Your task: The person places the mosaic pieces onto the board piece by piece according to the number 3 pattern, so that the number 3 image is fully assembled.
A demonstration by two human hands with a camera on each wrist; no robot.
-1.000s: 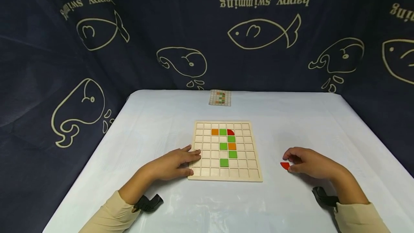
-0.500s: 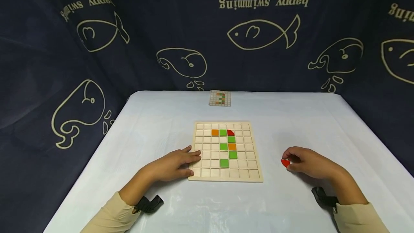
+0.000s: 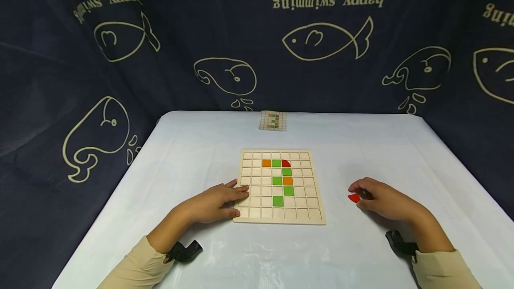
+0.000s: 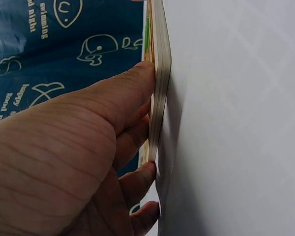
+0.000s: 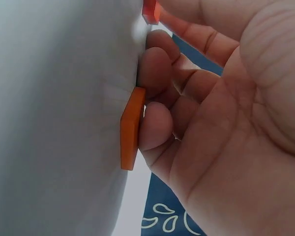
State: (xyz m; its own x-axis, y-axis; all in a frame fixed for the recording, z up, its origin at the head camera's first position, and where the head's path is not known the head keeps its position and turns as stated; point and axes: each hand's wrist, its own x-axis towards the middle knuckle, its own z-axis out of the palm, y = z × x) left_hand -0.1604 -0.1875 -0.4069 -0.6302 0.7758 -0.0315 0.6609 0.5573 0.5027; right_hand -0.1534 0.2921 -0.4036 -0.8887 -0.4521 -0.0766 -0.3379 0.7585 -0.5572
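A wooden grid board (image 3: 250,217) lies on the white table, with green and orange square tiles and one red quarter-circle tile (image 3: 286,163) set in its cells. My left hand (image 3: 213,203) rests on its left edge, fingers spread, thumb near the front corner. To the right of the board, my right hand (image 3: 383,200) holds another red quarter-circle tile (image 3: 354,198) at the thumb and index finger, low over the table. In the right wrist view an orange tile (image 5: 131,130) lies tilted against the tips of the other curled fingers; the hand hides it from the head view.
A small pattern card (image 3: 273,121) with a similar coloured grid lies at the table's far edge. Behind the table (image 3: 192,146) hangs a dark blue curtain (image 3: 257,21) printed with fish and whales. Black straps (image 3: 185,251) circle both wrists.
The red tile at my right hand has turned and shifted slightly away from me, and the right index finger has lifted forward. The left hand and the board keep their places.
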